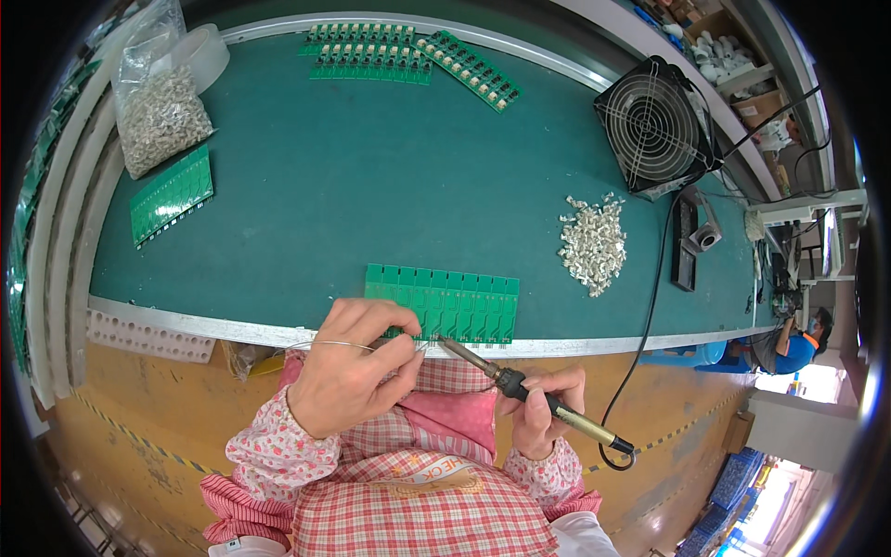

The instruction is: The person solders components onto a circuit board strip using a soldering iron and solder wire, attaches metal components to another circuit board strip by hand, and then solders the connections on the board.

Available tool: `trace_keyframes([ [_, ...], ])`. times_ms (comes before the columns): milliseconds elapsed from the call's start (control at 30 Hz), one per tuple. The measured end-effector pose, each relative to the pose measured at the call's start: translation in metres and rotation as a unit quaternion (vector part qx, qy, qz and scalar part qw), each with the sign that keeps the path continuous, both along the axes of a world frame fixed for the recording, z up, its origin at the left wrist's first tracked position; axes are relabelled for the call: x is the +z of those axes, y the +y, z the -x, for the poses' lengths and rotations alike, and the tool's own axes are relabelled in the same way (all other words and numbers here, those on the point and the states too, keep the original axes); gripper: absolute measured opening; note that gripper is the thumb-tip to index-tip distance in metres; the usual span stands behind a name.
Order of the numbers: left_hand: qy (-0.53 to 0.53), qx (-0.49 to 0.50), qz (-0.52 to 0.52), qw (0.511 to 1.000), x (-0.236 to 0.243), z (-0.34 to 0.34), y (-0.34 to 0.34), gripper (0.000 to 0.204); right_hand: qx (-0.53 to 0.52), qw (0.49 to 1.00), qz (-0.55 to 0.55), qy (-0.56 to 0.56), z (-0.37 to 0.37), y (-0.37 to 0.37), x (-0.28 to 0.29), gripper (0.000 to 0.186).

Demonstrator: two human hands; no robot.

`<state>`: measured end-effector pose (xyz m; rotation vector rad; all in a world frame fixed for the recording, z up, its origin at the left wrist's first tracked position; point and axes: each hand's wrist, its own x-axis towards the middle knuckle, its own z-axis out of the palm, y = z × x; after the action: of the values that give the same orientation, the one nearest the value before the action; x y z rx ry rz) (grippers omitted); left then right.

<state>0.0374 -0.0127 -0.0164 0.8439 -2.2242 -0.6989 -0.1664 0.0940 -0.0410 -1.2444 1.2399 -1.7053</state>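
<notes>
A green circuit board panel (444,299) lies at the near edge of the bench, divided into several narrow strips. My left hand (357,362) is closed in a pinch on a thin solder wire (320,343), its fingers over the board's lower left corner. In my right hand (543,406) is a soldering iron (510,381), held by its dark handle like a pen. The iron's tip points up and left and meets the board's near edge, close to the wire's end. Whether the tip touches a pin there is too small to tell.
A pile of small whitish parts (594,243) lies right of the board. Beyond stand a black fan (652,125) and an iron stand (691,237); a cord (650,311) trails along the right. Populated boards (371,54) lie far back; a bag of parts (162,116) and another panel (174,197), left.
</notes>
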Motion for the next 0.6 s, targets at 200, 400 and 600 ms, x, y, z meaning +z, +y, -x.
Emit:
trace_keyframes([
  [200,-0.005,0.0,0.011,1.0,0.0013,0.0,0.0003,0.016,-0.002,1.0,0.005,0.013,-0.0008,0.0014,0.0011,0.012],
  [400,0.003,-0.007,0.026,1.0,0.0029,-0.0029,-0.0012,0.015,-0.002,0.999,-0.005,0.037,0.0003,0.0043,0.0006,0.013],
  [600,0.011,0.009,0.02,1.0,0.0015,-0.0085,-0.0042,0.015,-0.051,0.999,-0.014,0.006,-0.0015,0.0081,-0.001,0.011],
])
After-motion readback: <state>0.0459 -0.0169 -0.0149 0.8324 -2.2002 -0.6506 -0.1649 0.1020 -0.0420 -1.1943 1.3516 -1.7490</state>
